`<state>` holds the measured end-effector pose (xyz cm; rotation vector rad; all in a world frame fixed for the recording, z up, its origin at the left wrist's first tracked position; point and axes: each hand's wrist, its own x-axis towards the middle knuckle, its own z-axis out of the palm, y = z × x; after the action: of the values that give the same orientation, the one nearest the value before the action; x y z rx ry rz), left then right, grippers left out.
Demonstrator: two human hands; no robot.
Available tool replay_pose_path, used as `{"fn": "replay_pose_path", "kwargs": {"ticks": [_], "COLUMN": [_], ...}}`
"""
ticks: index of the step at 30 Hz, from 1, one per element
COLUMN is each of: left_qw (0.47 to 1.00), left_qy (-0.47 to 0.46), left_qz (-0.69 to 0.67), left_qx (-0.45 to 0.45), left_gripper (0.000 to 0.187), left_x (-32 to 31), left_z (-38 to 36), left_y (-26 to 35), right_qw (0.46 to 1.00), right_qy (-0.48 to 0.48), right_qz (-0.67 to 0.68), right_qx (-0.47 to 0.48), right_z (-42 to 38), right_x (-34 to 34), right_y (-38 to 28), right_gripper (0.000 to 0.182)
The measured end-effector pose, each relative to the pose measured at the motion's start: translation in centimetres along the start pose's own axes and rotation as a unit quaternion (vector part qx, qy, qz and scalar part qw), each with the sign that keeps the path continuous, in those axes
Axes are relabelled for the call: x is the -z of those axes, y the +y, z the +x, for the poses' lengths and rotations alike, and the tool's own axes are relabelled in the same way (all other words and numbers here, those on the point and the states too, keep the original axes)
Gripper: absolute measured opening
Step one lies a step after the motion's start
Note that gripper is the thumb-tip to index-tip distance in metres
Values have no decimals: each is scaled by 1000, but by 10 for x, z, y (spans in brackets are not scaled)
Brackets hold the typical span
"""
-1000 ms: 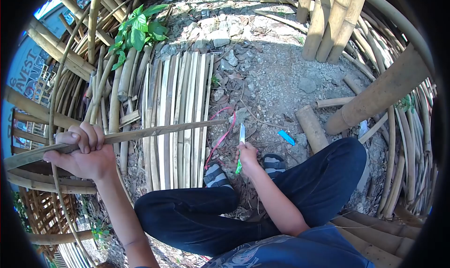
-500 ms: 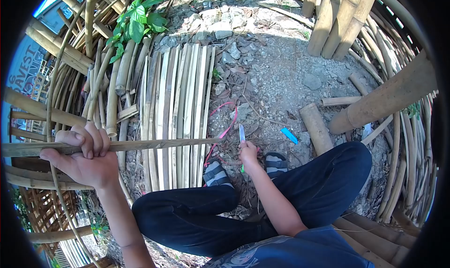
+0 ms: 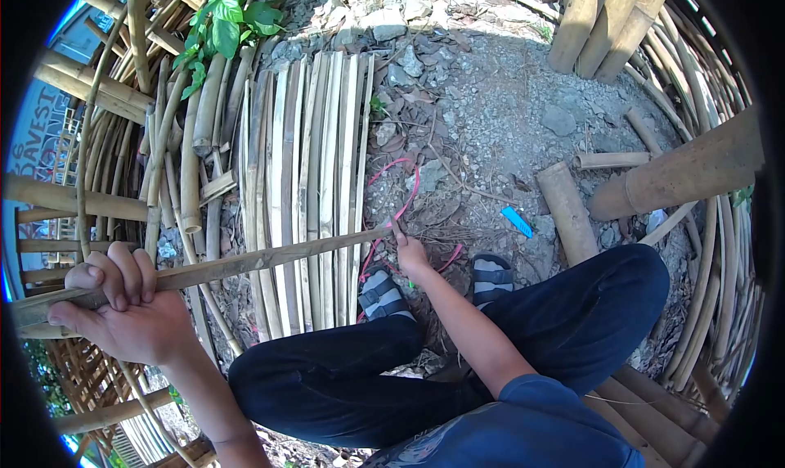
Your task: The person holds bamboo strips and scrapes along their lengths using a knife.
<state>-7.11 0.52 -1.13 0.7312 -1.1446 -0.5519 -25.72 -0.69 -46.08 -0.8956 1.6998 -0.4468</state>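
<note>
A long bamboo strip point(image 3: 262, 260) runs from the left edge to the middle of the view. My left hand point(image 3: 131, 304) is closed round its thick end, palm up. At its thin tip is my right hand point(image 3: 411, 255), fingers closed, index finger reaching to the strip's end. The knife blade is not visible there; a bit of green shows just below the hand. Pink ribbon point(image 3: 418, 182) loops on the ground beside the tip. Under the strip lies a row of split bamboo slats point(image 3: 315, 157).
A blue object point(image 3: 517, 221) and a short bamboo piece point(image 3: 567, 214) lie on the stony ground right of my feet. A thick bamboo pole point(image 3: 679, 178) slants in from the right. Bamboo poles and a leafy plant point(image 3: 222, 26) stand at the upper left.
My right hand has moved up and left to the strip's tip, and the knife blade no longer shows. My left hand is lower, so the strip now slants. The view has shifted slightly.
</note>
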Motion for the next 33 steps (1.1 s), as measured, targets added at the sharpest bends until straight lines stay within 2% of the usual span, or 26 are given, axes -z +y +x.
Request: {"fn": "replay_pose_path", "kwargs": {"ticks": [2,3,4,6,10,15,20,22,23,25,27,29,31,33], "left_qw": [1000,1000,1000,999,999,1000,999,999,1000,999,987,986,985,990], "left_qy": [8,-19,-17,-40,-35,-10,13,15,-17,-50,-132,-139,-145,-123], "left_qz": [-11,9,12,6,12,20,47,37,20,1,-83,-84,-85,-71], "left_qx": [7,1,4,3,-3,-10,-7,-3,5,11,31,30,28,16], "left_gripper": [64,60,60,60,59,63,60,61,61,62,66,66,65,63], "left_x": [0,5,5,2,-1,-3,-1,3,7,9,8,9,10,9], "left_z": [1,3,2,3,4,6,6,6,6,5,6,7,8,7], "left_y": [-1,-2,-2,0,-2,-5,-5,-4,-4,-2,1,1,-1,-3], "right_qw": [989,978,978,936,928,899,907,915,915,987,986,985,988,983], "right_qy": [-48,-62,-65,-117,-132,-217,-222,-237,-235,-44,-52,-61,-40,-46], "right_qz": [129,185,183,292,309,364,350,320,322,150,149,145,147,173], "right_qx": [-62,-75,-78,-156,-162,-109,-67,-60,-59,-33,-49,-67,-21,-33], "right_z": [-11,-7,-5,-3,-10,-29,-50,-38,-30,-8,-3,-4,-14,-29], "right_x": [5,-1,-4,-7,-5,-2,9,11,10,5,3,-1,-9,-9], "right_y": [-11,-9,-6,-5,-7,-29,-58,-46,-38,-17,-11,-10,-19,-31], "right_gripper": [48,44,44,42,40,40,39,47,47,48,47,46,46,47]}}
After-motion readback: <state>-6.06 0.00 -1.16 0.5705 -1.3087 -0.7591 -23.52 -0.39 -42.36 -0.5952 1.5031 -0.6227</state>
